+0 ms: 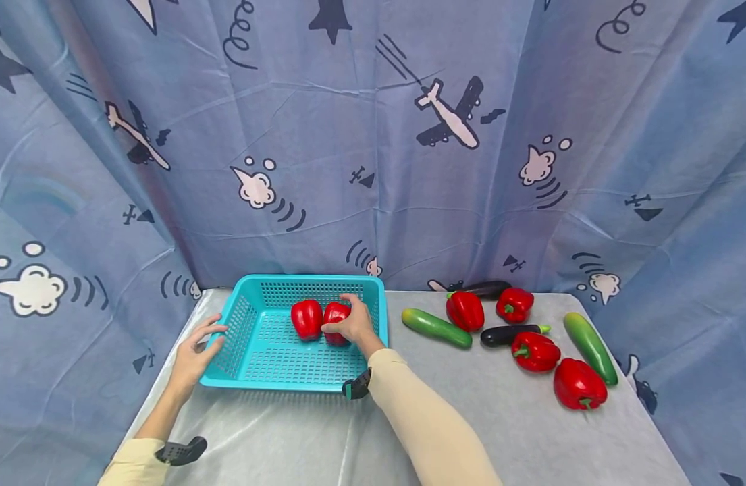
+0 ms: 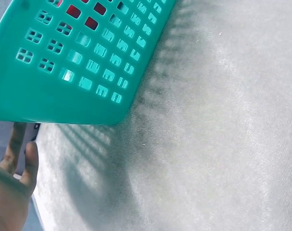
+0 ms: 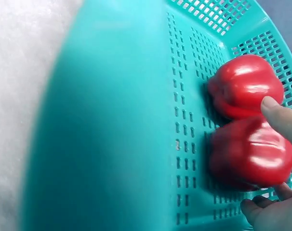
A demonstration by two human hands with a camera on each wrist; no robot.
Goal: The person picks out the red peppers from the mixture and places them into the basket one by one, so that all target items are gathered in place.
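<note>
A pale table lies beneath my hands, a blue patterned curtain beyond them. Between them, inside a turquoise basket, the glossy red pepper lies just beside a second pepper. My right hand curves thumb and fingers round the former; my left hand, fingers spread, lies at the rim.

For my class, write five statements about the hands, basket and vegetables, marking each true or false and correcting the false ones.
1. Two red peppers lie in the basket. True.
2. The left hand holds a cucumber. False: it is at the basket's left end.
3. Four more red peppers lie outside the basket. True.
4. Both eggplants are inside the basket. False: they lie to its right.
5. The right hand reaches into the basket. True.
</note>
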